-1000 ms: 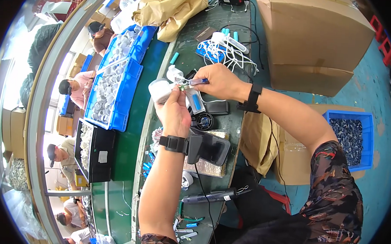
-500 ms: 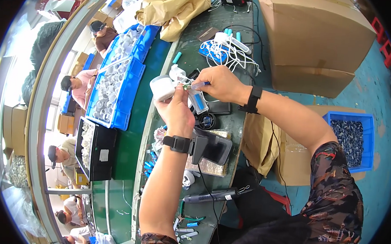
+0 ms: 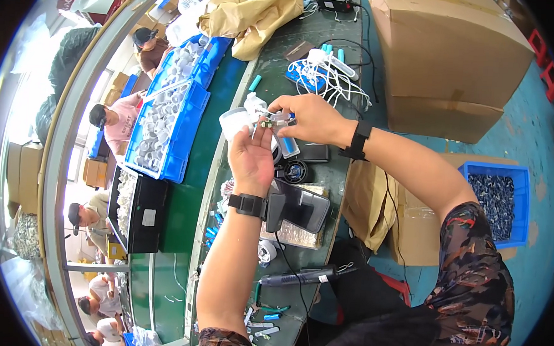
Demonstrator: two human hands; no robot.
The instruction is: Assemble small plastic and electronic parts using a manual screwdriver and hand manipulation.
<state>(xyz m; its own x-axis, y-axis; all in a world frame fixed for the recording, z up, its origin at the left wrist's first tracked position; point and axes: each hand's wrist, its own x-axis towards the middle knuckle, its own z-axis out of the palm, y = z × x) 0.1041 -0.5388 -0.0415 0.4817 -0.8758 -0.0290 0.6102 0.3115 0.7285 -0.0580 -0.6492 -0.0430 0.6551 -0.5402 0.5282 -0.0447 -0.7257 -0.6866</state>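
My left hand [image 3: 252, 159] is palm up, with a small green circuit board [image 3: 267, 123] at its fingertips. Beside its thumb is a white round cup-shaped housing [image 3: 233, 122]; whether the thumb touches it I cannot tell. Coming in from the right, my right hand [image 3: 314, 117] has its fingers closed around a small tool with a clear bluish handle [image 3: 285, 117], close to the board. White plastic pieces [image 3: 254, 104] are just beyond the fingertips. Below the right hand, a white case with a blue cell [image 3: 288, 146] lies on the green bench [image 3: 257, 64].
A tangle of white cables [image 3: 323, 75] lies farther along the bench. Nearer are a small black fan [image 3: 294, 171], a dark phone-like device [image 3: 306, 207] and a black electric screwdriver [image 3: 303, 278]. Blue bins of white parts [image 3: 196, 106] stand left; a large carton [image 3: 445, 63] stands right. Co-workers sit beyond.
My left hand has opened its pinch and its thumb has moved away from the fingers. The right hand has turned the tool slightly. The white housing has shifted a little right.
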